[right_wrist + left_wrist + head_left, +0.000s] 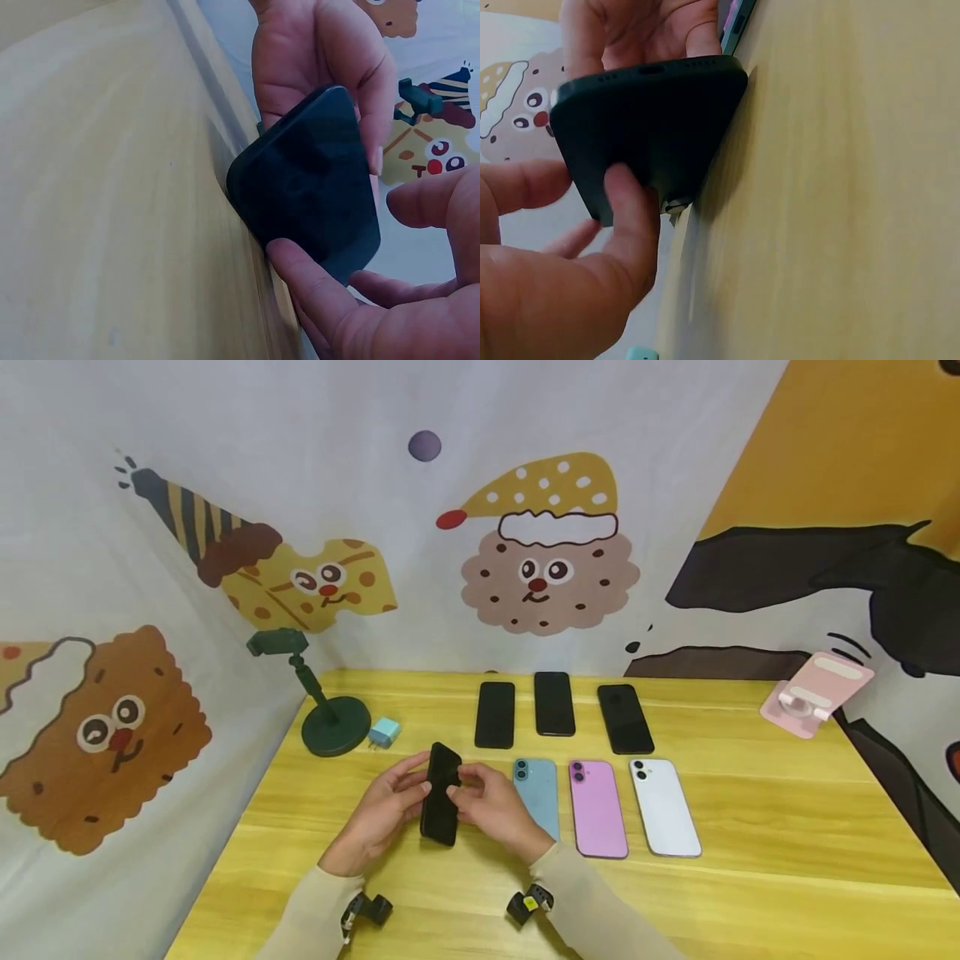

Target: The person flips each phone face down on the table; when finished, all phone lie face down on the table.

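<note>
A black smartphone [441, 797] is tilted on its side above the wooden table, between both hands. My left hand [382, 806] grips its left side, the thumb on the dark surface and other fingers farther up the edge. My right hand [491, 802] pinches the opposite side, its thumb on the phone's face. In the left wrist view the phone's [652, 124] bottom end shows a charging port. The right wrist view shows a dark glossy face of the phone [307, 180]; the right thumb [300, 270] lies at its lower edge.
Three phones with dark faces [495, 715] lie along the back. Nearer lie a blue phone [537, 789], partly behind the right hand, a pink phone [597, 810] and a white phone [665, 807]. A green stand [336, 727], blue plug [385, 732] and pink stand [813, 693] also stand around.
</note>
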The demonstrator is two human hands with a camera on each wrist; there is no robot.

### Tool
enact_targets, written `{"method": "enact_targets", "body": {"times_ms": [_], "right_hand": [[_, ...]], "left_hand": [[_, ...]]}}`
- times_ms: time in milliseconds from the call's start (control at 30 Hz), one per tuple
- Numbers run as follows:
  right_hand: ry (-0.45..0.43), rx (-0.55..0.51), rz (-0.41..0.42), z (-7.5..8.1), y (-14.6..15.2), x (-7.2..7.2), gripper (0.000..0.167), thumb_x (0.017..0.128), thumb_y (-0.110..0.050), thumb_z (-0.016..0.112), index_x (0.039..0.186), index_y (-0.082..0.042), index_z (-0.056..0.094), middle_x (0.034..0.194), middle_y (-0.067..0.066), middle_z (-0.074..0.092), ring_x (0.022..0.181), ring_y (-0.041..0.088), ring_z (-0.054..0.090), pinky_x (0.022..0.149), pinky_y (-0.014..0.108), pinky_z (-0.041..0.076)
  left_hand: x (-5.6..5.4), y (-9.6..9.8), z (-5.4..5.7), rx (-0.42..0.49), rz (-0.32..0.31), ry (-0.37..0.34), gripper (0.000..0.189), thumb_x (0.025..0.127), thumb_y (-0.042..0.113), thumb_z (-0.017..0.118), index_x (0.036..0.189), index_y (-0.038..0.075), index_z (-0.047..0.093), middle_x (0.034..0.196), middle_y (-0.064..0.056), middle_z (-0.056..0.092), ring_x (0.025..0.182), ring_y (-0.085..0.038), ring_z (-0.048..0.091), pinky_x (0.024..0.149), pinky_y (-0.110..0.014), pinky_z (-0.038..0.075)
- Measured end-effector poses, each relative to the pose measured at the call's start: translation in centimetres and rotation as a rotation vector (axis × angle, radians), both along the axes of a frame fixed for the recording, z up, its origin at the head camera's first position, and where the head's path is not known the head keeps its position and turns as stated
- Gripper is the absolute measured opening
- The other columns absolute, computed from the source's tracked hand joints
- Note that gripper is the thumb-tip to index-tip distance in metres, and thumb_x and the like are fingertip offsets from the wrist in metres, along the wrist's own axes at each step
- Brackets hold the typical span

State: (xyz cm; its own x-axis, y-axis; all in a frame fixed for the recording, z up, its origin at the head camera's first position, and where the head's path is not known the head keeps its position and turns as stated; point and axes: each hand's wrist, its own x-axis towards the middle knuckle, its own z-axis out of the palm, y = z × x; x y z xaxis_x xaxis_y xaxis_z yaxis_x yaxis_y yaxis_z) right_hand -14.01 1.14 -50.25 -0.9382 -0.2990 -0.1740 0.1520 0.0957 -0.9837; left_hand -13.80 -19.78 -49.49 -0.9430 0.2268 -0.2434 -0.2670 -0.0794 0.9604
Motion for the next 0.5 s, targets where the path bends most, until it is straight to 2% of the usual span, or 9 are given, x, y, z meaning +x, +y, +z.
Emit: {"method": "enact_targets", "body": {"times_ms": [100,267,400,500], "right_hand": [[-0.018,-0.041,0.007,-0.1,0.1,0.0,0.058,0.104,-0.022,0.069,0.151,0.005,0.05,0.151,0.028,0.054,0.125,0.036,0.067,0.091,0.045,0.064],[-0.034,-0.117,0.028,-0.2,0.3,-0.1,0.059,0.107,-0.027,0.066,0.156,0.001,0.047,0.151,0.025,0.057,0.128,0.037,0.066,0.092,0.049,0.064],[-0.05,-0.152,0.026,-0.2,0.5,-0.3,0.062,0.107,-0.033,0.066,0.159,-0.005,0.046,0.146,0.024,0.06,0.127,0.036,0.067,0.091,0.05,0.064],[-0.078,-0.168,0.013,-0.2,0.6,-0.3,0.063,0.107,-0.033,0.066,0.159,-0.005,0.045,0.145,0.025,0.06,0.124,0.035,0.068,0.088,0.05,0.065]], "left_hand": [[0.1,0.1,-0.1,0.028,-0.053,-0.005,0.063,0.107,0.007,0.06,0.165,0.013,0.037,0.159,-0.03,0.045,0.12,-0.02,0.07,0.095,-0.033,0.061],[0.1,0.6,-0.3,0.02,-0.117,-0.038,0.065,0.107,0.022,0.066,0.165,0.021,0.039,0.163,-0.021,0.044,0.128,-0.023,0.066,0.1,-0.045,0.06],[0.1,1.1,-0.2,-0.01,-0.135,-0.035,0.064,0.105,0.027,0.069,0.163,0.02,0.043,0.162,-0.02,0.047,0.132,-0.027,0.064,0.102,-0.05,0.059],[0.1,1.4,-0.2,-0.02,-0.153,-0.027,0.064,0.106,0.026,0.068,0.163,0.018,0.042,0.16,-0.021,0.047,0.131,-0.027,0.063,0.103,-0.05,0.059]]}}
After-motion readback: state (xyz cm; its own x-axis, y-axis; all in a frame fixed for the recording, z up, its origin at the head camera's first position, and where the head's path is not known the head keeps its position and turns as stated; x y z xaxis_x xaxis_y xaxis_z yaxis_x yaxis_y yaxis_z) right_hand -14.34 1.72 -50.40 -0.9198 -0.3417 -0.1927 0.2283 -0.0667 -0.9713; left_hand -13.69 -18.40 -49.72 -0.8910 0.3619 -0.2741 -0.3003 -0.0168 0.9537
